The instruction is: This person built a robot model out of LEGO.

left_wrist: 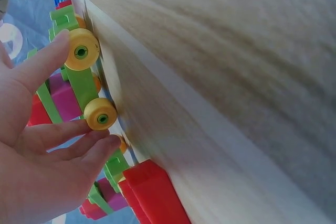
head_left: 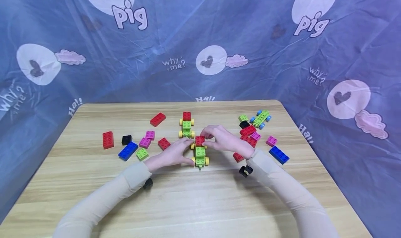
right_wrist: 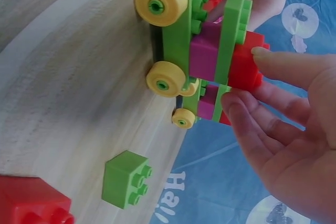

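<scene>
A toy car (head_left: 200, 152) with a green base and yellow wheels stands near the table's middle. In the right wrist view a purple brick (right_wrist: 203, 51) sits on its base, a green plate (right_wrist: 229, 35) over that, and a red brick (right_wrist: 245, 64) on top. My left hand (head_left: 178, 152) steadies the car from the left, thumb against the near wheel (left_wrist: 84, 50) and fingertips at the far wheel (left_wrist: 100, 114). My right hand (head_left: 223, 140) pinches the red brick between thumb and fingers.
Just behind stands a similar car (head_left: 186, 124) with a red brick on top. Loose red, pink, blue, green and black bricks lie to both sides, among them a blue brick (head_left: 128, 151) on the left. A blue-wheeled green base (head_left: 261, 119) lies at the back right.
</scene>
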Available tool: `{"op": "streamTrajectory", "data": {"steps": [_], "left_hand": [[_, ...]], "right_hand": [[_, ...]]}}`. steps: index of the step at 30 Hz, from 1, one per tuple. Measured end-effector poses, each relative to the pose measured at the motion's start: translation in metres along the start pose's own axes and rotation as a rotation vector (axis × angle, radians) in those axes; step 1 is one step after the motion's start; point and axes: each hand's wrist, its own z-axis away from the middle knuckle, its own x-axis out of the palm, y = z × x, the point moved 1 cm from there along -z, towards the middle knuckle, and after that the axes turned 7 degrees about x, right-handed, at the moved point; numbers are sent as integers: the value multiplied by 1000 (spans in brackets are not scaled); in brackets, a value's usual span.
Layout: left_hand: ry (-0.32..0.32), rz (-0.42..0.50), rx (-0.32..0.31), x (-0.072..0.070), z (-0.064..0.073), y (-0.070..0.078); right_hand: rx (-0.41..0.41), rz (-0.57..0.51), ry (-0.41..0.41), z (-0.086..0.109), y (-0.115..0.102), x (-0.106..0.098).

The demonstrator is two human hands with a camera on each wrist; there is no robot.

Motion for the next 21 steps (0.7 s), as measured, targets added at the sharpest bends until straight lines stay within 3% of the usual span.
{"op": "streamTrajectory", "data": {"steps": [6,21], "left_hand": [[-1,7,-8,1,0,-1],[-1,6,-5,1,-1,-2]], "right_hand": [[8,32,-11,-2,-2,-1],[25,-30,-17,-1,3,0]]}}
